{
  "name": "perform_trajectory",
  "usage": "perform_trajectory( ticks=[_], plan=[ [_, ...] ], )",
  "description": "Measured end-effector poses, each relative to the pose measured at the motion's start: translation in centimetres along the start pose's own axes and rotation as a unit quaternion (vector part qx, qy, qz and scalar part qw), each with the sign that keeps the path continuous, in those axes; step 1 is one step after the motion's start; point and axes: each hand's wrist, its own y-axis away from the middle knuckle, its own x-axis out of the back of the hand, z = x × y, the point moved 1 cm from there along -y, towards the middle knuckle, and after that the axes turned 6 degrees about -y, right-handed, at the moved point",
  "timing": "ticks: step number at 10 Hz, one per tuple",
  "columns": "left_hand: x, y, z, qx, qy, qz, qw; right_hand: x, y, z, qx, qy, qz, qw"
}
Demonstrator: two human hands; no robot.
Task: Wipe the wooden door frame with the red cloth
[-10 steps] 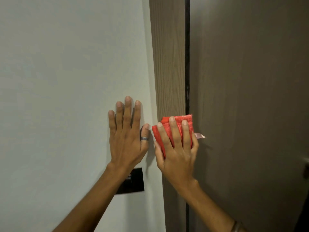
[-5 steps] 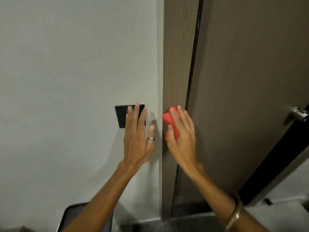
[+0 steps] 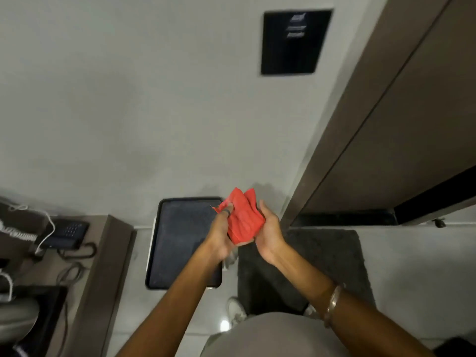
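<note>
The red cloth [image 3: 243, 220] is bunched up between both hands, low in front of me and clear of the wall. My left hand [image 3: 221, 234] pinches its left edge with the thumb and ringed finger. My right hand [image 3: 269, 231] cups its right side from below. The wooden door frame [image 3: 342, 119] runs diagonally from the top right down to the floor, just right of my hands, with neither hand touching it. The brown door [image 3: 401, 124] lies beyond it.
A black switch panel [image 3: 295, 41] is on the grey wall. Below stand a dark bin [image 3: 184, 243], a dark floor mat [image 3: 332, 256], and a wooden counter edge [image 3: 103, 266] with a phone [image 3: 65, 233] and cables. My shoe [image 3: 235, 309] shows on the tiles.
Both hands have left the wall and door frame and dropped low. The left hand has taken hold of the cloth too. The view has tilted down toward the floor.
</note>
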Motion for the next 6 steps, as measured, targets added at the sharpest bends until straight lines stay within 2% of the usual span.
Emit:
perform_trajectory(
  ticks=[1, 2, 4, 5, 6],
  plan=[
    [4.4, -2.1, -1.6, 0.025, -0.011, 0.015, 1.0, -0.2, -2.2, 3.2, -0.01, 0.153, 0.027, 0.988],
    [10.1, -5.4, -3.7, 0.05, -0.049, 0.028, 0.997, 0.0, -6.0, 8.7, -0.054, 0.346, 0.061, 0.935],
    [15.6, -10.7, -7.0, 0.051, -0.147, 0.082, 0.984, -0.2, -11.1, 15.7, -0.059, 0.467, 0.093, 0.878],
    [16.6, -12.0, -7.5, 0.018, -0.171, 0.095, 0.98, 0.0, -12.4, 17.0, -0.057, 0.514, 0.087, 0.852],
    [17.7, -13.3, -8.0, -0.047, -0.233, 0.124, 0.963, -0.7, -13.1, 17.5, -0.018, 0.559, 0.096, 0.824]
  ],
)
